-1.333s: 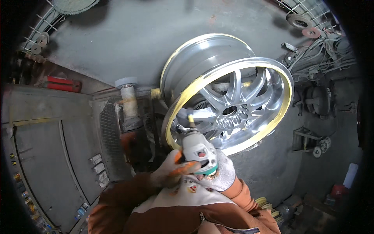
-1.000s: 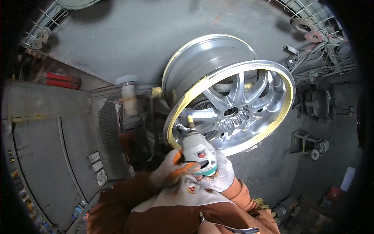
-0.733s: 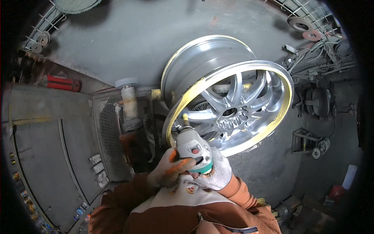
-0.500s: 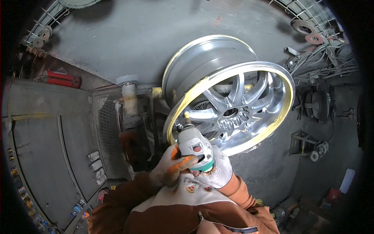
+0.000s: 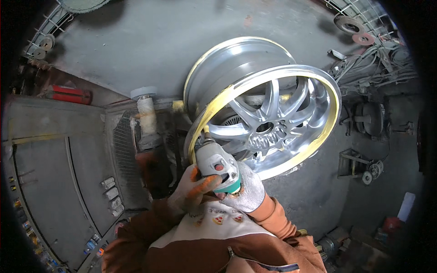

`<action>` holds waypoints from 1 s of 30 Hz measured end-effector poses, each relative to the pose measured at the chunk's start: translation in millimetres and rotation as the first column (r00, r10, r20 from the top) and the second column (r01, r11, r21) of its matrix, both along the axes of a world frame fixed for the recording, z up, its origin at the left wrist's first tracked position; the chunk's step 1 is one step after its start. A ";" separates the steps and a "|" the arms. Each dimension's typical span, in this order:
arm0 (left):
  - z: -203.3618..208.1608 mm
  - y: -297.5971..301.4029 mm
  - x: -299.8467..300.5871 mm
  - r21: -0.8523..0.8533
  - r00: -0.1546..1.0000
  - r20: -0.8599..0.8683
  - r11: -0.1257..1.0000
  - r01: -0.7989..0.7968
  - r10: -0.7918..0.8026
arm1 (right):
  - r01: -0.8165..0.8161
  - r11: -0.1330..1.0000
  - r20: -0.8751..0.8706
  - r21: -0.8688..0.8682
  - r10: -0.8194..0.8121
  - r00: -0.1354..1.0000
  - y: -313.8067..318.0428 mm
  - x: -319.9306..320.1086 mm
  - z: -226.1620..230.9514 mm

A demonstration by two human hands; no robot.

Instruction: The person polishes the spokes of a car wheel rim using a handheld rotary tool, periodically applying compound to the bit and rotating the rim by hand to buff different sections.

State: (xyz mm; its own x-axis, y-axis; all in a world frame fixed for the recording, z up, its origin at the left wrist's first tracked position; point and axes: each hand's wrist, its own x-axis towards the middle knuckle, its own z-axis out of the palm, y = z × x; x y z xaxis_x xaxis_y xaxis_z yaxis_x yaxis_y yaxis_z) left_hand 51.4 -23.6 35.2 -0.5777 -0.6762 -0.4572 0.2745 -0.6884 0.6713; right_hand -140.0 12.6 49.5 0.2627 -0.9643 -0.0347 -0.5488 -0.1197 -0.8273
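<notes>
Fingers (image 5: 207, 183) wrap power tool (image 5: 215, 160) as its tip works outward on wheel (image 5: 249, 136)

Seen from the head camera, a person in a brown jacket leans over an alloy wheel with both gloved hands on one grey tool. The left hand (image 5: 186, 187), orange on the fingers, grips the near left flank below the red button (image 5: 219, 167); the right hand (image 5: 248, 189) cups the green-banded rear, most of its grasp hidden from where I stand. The wheel sits tilted just ahead of the hands, its open face and spokes toward them, a yellow band (image 5: 218, 103) around the rim.

Over the past second the yellow tip (image 5: 206, 129) has moved left along a spoke (image 5: 230, 132), from farther in to its outer end, beside the rim, while the wheel has stayed put. Whether the tip touches metal there is too small to tell. That shift suggests the surface work is now at the tight corner where spoke meets rim, a spot that likely calls for a steady two-handed hold.
</notes>
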 end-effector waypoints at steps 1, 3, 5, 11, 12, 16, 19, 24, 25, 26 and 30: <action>-1.3 -2.5 0.4 -0.001 1.000 -0.002 1.000 0.006 -0.006 | 0.018 1.000 0.037 0.021 -0.019 0.999 -3.2 0.5 -5.3; -3.5 -7.7 3.7 0.137 1.000 0.023 0.991 0.011 -0.014 | 0.029 0.999 0.027 0.041 -0.030 0.999 -8.8 0.3 -8.9; -6.5 -9.0 3.6 0.087 1.000 -0.010 0.996 -0.003 0.004 | 0.078 0.990 0.090 0.115 -0.089 0.992 -8.2 0.7 -13.5; -5.7 -3.9 3.0 0.030 0.998 0.009 0.998 -0.056 0.055 | 0.036 0.999 0.028 0.025 -0.037 0.999 -5.2 -2.0 -14.7; -5.1 -4.0 3.8 0.087 0.999 -0.032 0.996 -0.024 0.027 | 0.038 0.999 0.011 -0.028 -0.038 0.999 -4.3 -2.2 -14.9; 3.5 -0.8 1.8 0.084 0.996 -0.012 0.993 0.087 -0.086 | -0.023 0.994 -0.027 -0.103 0.020 0.999 -0.3 -2.8 -5.7; 0.4 0.1 -0.9 0.084 0.998 -0.026 0.994 0.067 -0.065 | -0.001 0.992 -0.056 -0.123 -0.006 0.998 2.8 -2.8 -11.1; -6.1 -5.0 6.1 0.151 0.998 -0.022 0.987 0.055 -0.052 | 0.022 1.000 0.066 0.021 -0.023 0.998 -5.7 -1.5 -12.9; -4.3 -5.2 5.3 0.016 0.998 0.043 0.999 0.040 -0.040 | 0.010 1.000 0.040 -0.005 -0.010 0.999 -7.1 -0.8 -12.3; -4.9 -4.8 5.3 -0.052 0.997 0.073 0.998 0.037 -0.033 | -0.001 1.000 0.013 -0.030 0.002 1.000 -7.9 -0.2 -12.1; -17.9 -1.9 5.0 0.029 0.998 -0.059 1.000 -0.011 0.012 | -0.006 0.999 0.013 -0.047 0.007 1.000 -6.2 -0.5 -13.6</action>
State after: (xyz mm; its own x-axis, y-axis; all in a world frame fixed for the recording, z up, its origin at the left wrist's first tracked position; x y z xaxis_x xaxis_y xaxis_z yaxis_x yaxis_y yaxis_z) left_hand 56.4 -25.5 17.3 -0.5965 -0.6701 -0.4417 0.3210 -0.7036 0.6340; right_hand -140.5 6.3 35.9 0.2693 -0.9630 0.0139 -0.5369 -0.1621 -0.8279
